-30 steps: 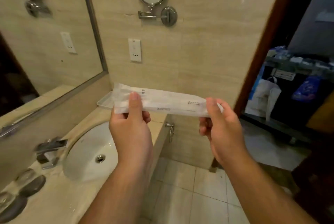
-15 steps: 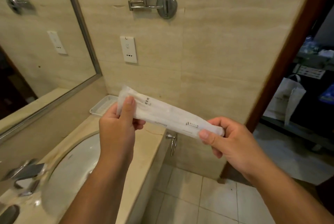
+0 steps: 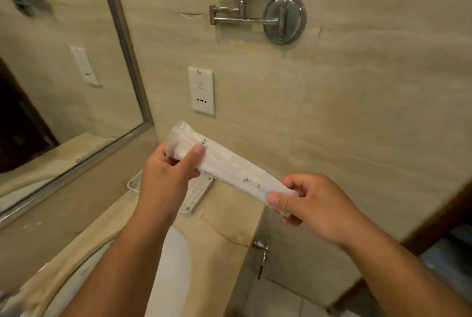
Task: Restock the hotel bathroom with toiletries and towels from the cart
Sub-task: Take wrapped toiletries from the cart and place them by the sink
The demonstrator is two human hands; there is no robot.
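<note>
The white packet (image 3: 229,171) hangs above the bench (image 3: 224,227), its long axis running ten o'clock to four. The left hand (image 3: 166,176) pinches the upper end and the right hand (image 3: 314,204) pinches the lower. The tray (image 3: 198,195) lies just beneath the left hand, the nearer one.

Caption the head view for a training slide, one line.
Left hand and right hand pinch a long white packet by its ends near the white tray on the vanity counter.
</note>
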